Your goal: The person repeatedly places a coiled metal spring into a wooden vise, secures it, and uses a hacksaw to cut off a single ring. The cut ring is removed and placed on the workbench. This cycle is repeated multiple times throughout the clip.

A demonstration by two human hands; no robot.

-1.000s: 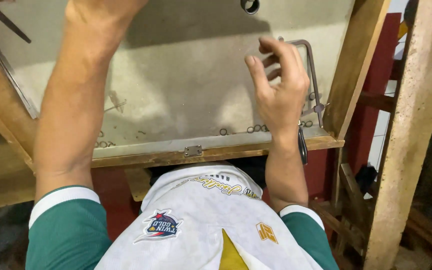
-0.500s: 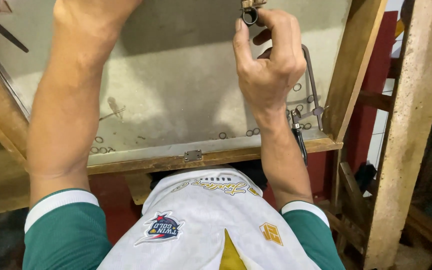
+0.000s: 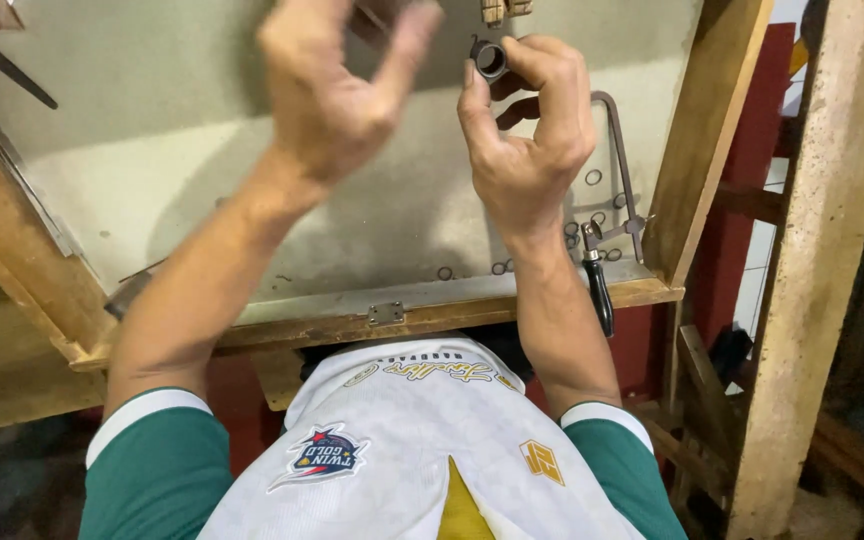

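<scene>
Right hand (image 3: pixel 527 150) pinches small dark ring (image 3: pixel 490 58) at fingertips, bore facing camera, axis roughly toward viewer; left hand (image 3: pixel 337 90) blurred, fingers loosely curled, holding nothing

The small ring (image 3: pixel 490 58) is dark grey, nearly black. The bench top (image 3: pixel 202 190) is pale grey-white, framed in light brown wood (image 3: pixel 12 270). The saw (image 3: pixel 614 200) has a rusty brown metal frame and a black handle. The shirt (image 3: pixel 402 450) is white with green sleeves and a gold wedge.
</scene>
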